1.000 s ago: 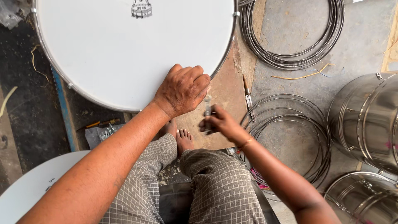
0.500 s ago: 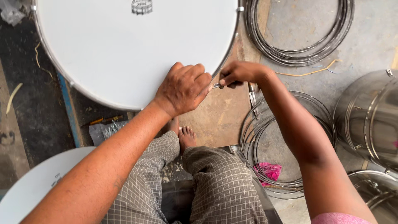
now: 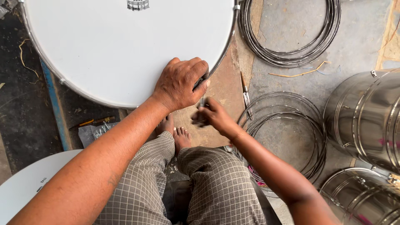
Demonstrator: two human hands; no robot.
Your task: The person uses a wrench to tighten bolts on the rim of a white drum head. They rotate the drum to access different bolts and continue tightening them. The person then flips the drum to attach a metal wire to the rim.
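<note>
We press our left hand (image 3: 180, 84) flat on the lower right edge of the big round white drumhead (image 3: 125, 46), palm down, fingers together and curled over its thin metal rim (image 3: 223, 50); it clamps nothing, only bears down on the skin. Just below it our right hand (image 3: 212, 116) is closed around a small slim metal tool (image 3: 202, 103), whose upper end points toward the rim beside the left fingertips; the hand is blurred, so we cannot tell exactly what the tool is or whether it touches the rim. The drum lies face up in front of us, filling the upper left of the view, over a worn brown board (image 3: 225, 89) on the floor. Our bare feet (image 3: 175, 131) rest under the hands, with our checked grey trousers (image 3: 208, 187) below. To the right lie loose coils of thin steel hoops (image 3: 291, 125), more hoops (image 3: 291, 46) above them, and shiny steel drum shells (image 3: 366, 121) at the far right. Another white drumhead (image 3: 29, 183) sits at the lower left.
</note>
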